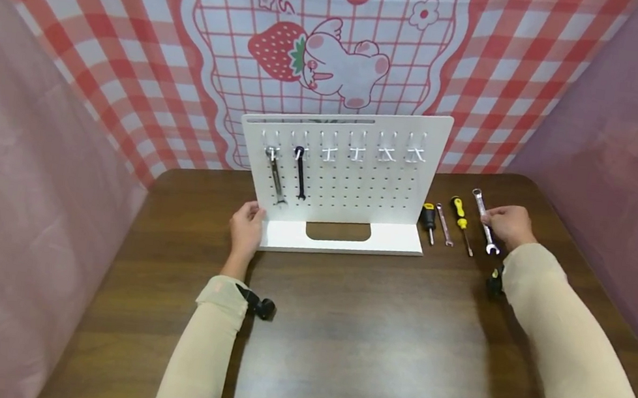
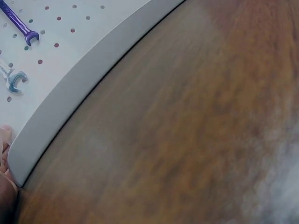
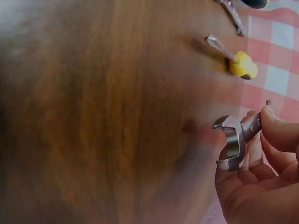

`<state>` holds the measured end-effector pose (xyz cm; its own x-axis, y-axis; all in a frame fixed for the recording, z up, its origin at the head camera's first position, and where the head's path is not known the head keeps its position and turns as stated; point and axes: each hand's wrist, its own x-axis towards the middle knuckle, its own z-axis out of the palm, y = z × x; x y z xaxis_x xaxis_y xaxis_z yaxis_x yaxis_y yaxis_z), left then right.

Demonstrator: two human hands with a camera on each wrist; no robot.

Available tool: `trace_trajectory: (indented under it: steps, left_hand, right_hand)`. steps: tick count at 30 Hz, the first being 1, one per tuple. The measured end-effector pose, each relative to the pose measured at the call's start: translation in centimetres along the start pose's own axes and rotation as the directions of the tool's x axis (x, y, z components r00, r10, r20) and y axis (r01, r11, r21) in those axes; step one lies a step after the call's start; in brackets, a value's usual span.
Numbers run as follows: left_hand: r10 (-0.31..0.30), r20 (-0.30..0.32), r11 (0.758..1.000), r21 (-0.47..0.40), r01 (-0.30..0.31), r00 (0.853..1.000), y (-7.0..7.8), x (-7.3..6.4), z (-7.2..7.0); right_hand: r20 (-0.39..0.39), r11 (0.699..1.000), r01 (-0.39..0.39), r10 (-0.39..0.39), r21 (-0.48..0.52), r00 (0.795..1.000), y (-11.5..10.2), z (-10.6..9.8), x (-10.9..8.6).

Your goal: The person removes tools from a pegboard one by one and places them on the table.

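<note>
My right hand (image 1: 510, 225) pinches a silver combination wrench (image 1: 480, 205) by its shank, at the right end of a row of tools. In the right wrist view, thumb and fingers grip the shank, with the open-end jaw pointing toward the camera. My left hand (image 1: 246, 227) holds the lower left corner of a white pegboard stand (image 1: 349, 192), fingers at its edge. In the left wrist view only a bit of that hand shows beside the base. A silver wrench (image 1: 276, 178) and a dark wrench (image 1: 301, 174) hang from the board's two leftmost hooks.
Between board and right hand lie a black-and-yellow screwdriver (image 1: 428, 219), a small wrench (image 1: 444, 225) and a yellow screwdriver (image 1: 460, 215). Several white hooks (image 1: 356, 153) on the board bear no tool. A checked cloth (image 1: 493, 68) hangs behind the brown table (image 1: 350, 340).
</note>
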<state>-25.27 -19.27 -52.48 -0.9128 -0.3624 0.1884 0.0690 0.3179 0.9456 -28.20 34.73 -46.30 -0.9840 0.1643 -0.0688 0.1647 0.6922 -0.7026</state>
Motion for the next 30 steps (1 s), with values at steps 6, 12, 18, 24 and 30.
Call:
trace_trajectory:
  steps: [6,12,18,24,30]
  left_hand:
    - [-0.002,0.0,1.0,-0.009,0.002,1.0,-0.2,-0.2,0.2]
    - [0.004,-0.004,1.0,-0.014,-0.004,1.0,-0.3,0.0,0.2]
    - [-0.001,-0.003,1.0,-0.008,0.001,1.0,-0.2,0.2,0.1]
    - [-0.003,0.002,1.0,-0.002,0.003,1.0,-0.3,0.1,0.1]
    - [0.031,-0.003,0.999,0.01,-0.031,1.0,-0.4,0.3,0.0]
  right_hand:
    - [0.03,0.994,-0.034,0.037,-0.099,0.999,1.4,0.6,0.8]
    - [0.038,0.992,-0.008,0.013,-0.128,0.999,1.5,1.0,1.4]
    - [0.017,0.983,0.065,-0.063,-0.174,0.998,1.1,1.2,1.6]
    - [-0.002,0.976,0.06,-0.061,-0.208,0.998,1.1,1.5,1.5]
    - [-0.008,0.968,0.068,-0.072,-0.242,0.997,0.8,1.4,1.4]
